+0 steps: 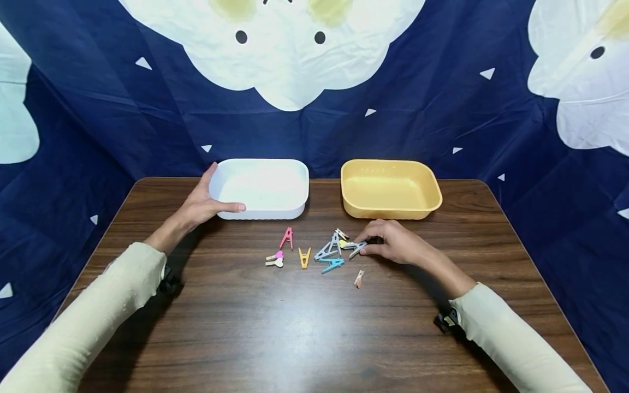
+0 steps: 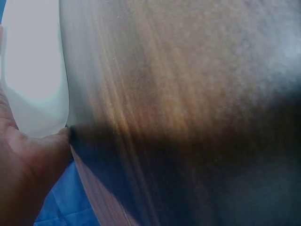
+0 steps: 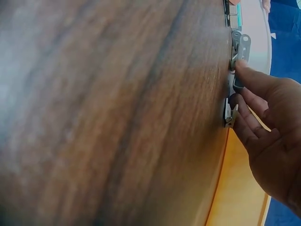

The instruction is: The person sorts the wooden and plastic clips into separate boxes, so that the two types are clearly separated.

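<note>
My left hand holds the left end of a white plastic basin, thumb along its front and fingers at its left side. In the left wrist view the thumb lies against the basin wall. With thumb and fingertips, my right hand pinches a grey-blue clothespin at the right of a small pile. The right wrist view shows this clothespin tilted up between the fingers. Beside it lie other grey-blue clothespins, a bright blue clothespin and a partly hidden yellow one.
A yellow basin stands behind my right hand. Nearer the middle lie a pink clothespin, a yellow clothespin and small heart-topped pegs. A small wooden peg lies toward the front of the brown table.
</note>
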`<state>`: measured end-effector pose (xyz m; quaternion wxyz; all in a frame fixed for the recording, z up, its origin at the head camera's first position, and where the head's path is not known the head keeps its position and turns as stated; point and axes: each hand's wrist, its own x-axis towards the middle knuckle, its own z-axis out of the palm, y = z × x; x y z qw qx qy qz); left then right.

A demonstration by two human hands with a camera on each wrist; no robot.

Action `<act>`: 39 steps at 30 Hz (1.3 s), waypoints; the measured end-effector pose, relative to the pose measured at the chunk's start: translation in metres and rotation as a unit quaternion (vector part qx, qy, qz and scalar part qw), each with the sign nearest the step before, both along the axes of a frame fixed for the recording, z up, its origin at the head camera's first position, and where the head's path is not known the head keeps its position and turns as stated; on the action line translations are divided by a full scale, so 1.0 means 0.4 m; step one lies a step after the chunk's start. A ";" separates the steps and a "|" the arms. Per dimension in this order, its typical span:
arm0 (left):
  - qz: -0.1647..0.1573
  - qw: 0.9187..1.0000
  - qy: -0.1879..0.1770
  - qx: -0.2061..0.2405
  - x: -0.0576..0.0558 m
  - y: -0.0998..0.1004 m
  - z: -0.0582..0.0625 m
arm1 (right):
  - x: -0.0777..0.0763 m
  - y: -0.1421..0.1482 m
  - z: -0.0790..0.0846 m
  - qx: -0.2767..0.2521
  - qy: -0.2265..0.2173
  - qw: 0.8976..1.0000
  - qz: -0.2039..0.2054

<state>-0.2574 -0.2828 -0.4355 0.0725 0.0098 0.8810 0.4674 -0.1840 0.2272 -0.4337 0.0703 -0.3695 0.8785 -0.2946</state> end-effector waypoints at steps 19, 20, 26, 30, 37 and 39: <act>-0.002 1.000 -0.001 -0.004 -0.009 0.002 0.007 | 0.007 -0.022 0.035 -0.053 0.002 0.998 -0.031; -0.003 1.000 -0.001 -0.004 -0.009 0.001 0.006 | 0.007 -0.026 0.038 -0.053 0.001 0.998 -0.032; -0.006 1.000 0.003 0.004 -0.006 -0.003 -0.001 | 0.008 -0.048 0.056 -0.059 -0.012 0.997 -0.043; -0.007 1.000 0.001 0.004 -0.003 -0.003 -0.003 | 0.007 -0.063 0.068 -0.061 -0.012 0.997 -0.052; -0.010 1.000 -0.002 0.005 -0.001 -0.005 -0.003 | -0.002 -0.089 0.091 -0.069 -0.015 0.995 -0.068; -0.010 1.000 -0.002 0.005 -0.001 -0.006 -0.004 | -0.005 -0.095 0.096 -0.073 -0.012 0.995 -0.070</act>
